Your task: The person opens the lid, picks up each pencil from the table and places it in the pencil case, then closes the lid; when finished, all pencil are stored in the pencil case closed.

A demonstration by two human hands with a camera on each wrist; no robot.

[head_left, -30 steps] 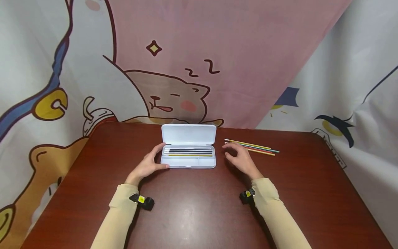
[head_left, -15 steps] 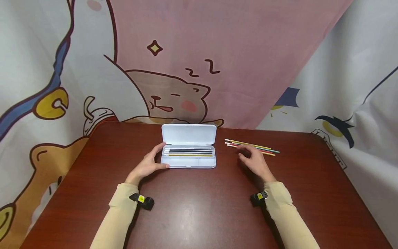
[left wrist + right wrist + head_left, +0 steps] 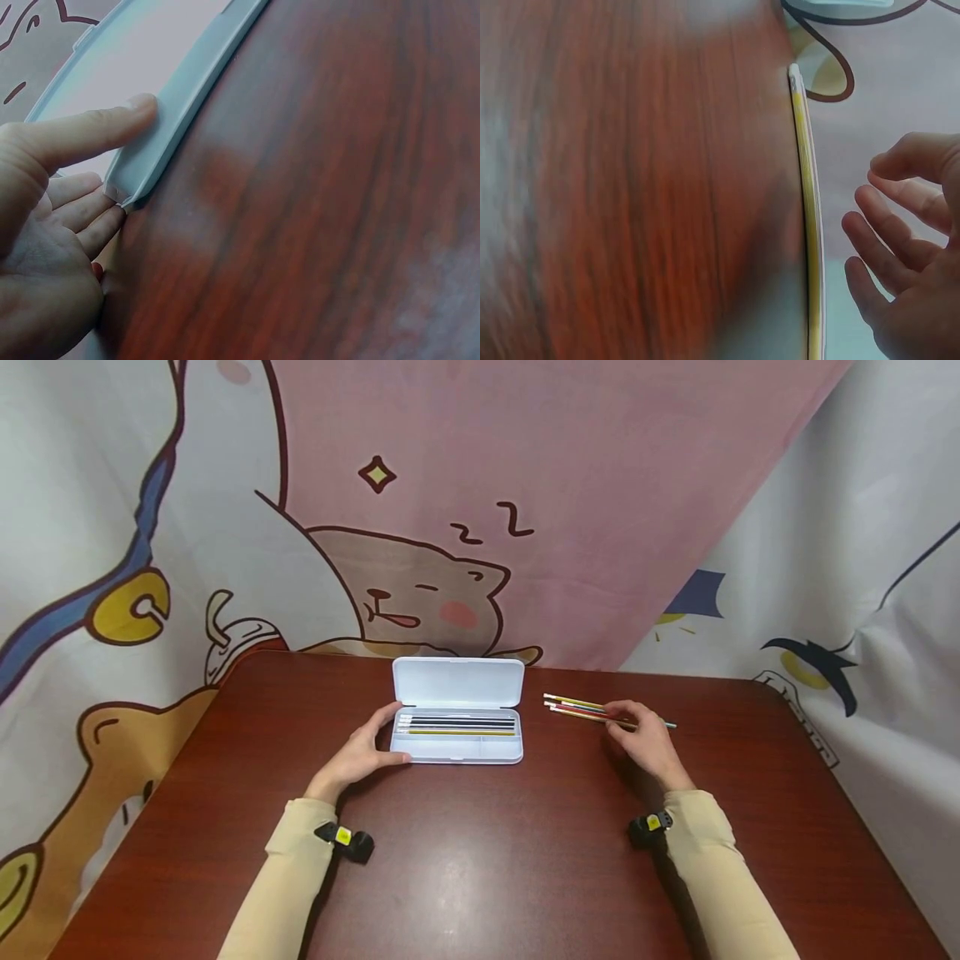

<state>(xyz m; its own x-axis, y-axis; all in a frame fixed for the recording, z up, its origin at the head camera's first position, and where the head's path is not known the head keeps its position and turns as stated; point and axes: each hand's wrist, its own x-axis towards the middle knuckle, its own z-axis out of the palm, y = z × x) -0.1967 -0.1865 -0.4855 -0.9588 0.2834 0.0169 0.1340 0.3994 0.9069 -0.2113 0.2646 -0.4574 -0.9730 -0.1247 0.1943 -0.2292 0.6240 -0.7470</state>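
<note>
A white pencil case (image 3: 456, 749) lies with its lid raised; several dark pencils and a yellow one lie in its rear compartment. My left hand (image 3: 357, 760) holds the case's left end, the thumb over the front corner and the fingers at the side and back. The left wrist view shows the thumb on the rim. My right hand (image 3: 643, 739) hovers over loose coloured pencils (image 3: 573, 707), partly hiding them. In the right wrist view, a yellow pencil (image 3: 808, 202) lies apart from the loosely bent fingers, and nothing is visible between them.
The dark red wooden table (image 3: 465, 852) reaches back to a printed cloth (image 3: 600, 510) with cartoon animals. The raised lid (image 3: 458, 682) stands at the rear of the case. A black camera is strapped to each wrist.
My right hand has moved rightward along the loose pencils, away from the case, uncovering their eraser ends. The left hand has stayed at the case.
</note>
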